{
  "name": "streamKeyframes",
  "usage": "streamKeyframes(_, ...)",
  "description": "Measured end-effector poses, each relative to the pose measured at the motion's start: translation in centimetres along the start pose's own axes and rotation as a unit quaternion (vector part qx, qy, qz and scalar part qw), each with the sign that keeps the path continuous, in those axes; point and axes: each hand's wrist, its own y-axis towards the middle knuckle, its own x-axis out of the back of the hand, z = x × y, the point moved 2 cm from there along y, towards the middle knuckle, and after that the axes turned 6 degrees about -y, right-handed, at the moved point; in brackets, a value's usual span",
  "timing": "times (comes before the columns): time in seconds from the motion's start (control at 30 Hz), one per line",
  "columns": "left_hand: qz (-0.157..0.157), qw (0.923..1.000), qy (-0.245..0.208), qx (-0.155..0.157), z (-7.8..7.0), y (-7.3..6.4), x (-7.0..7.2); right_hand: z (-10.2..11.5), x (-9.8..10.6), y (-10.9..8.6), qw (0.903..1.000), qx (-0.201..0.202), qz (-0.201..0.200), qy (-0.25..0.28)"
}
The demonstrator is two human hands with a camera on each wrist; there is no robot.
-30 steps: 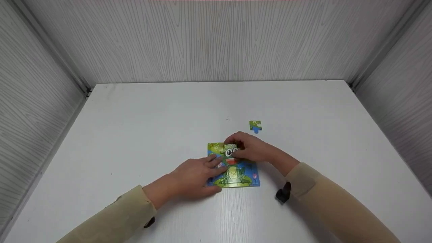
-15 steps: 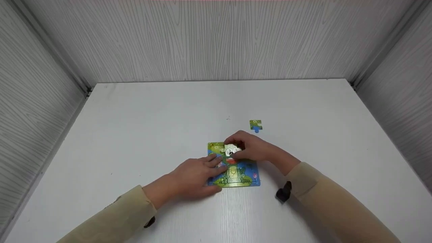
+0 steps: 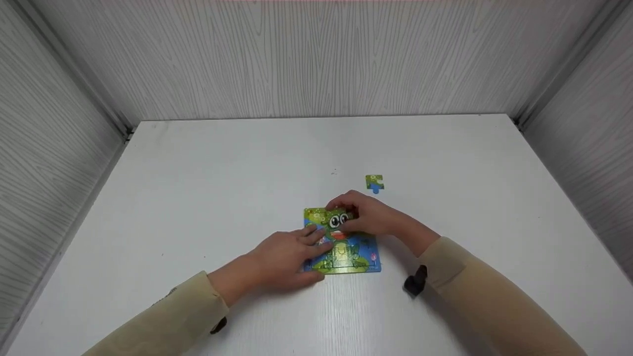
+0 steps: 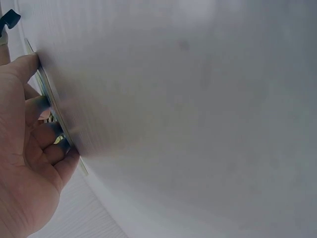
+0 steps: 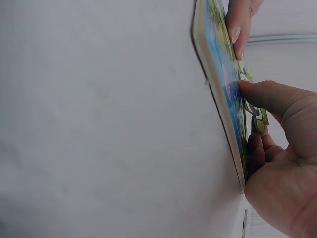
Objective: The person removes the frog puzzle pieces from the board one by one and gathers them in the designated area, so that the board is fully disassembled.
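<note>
A frog puzzle board (image 3: pixel 367 247) in green and blue lies on the white table. The left hand (image 3: pixel 289 257) rests on its left side, fingers spread, the thumb along the near edge. At the upper part of the board, the right hand (image 3: pixel 368 216) pinches a green puzzle piece (image 3: pixel 335 220) printed with the frog's eyes. In the right wrist view this eye piece (image 5: pixel 260 123) sits tilted above the board's surface, between the thumb and the curled fingers. The right hand hides the board's upper right corner.
One loose puzzle piece (image 3: pixel 374 182), green with a blue tab, lies on the table (image 3: pixel 237 163) beyond the right hand. White wood-grain panels (image 3: pixel 316 59) stand behind and on both sides.
The eye piece has changed its tilt in the right fingers; a bright glare crossed it half a second ago and is gone now. The left hand and the loose piece stay put.
</note>
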Motion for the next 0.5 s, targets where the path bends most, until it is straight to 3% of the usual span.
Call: streamKeyframes(0.5,-0.002,1.0,-0.002,-0.005,0.1,0.04,0.03,-0.02,-0.03,0.05,0.9998,0.003,0.001,-0.018)
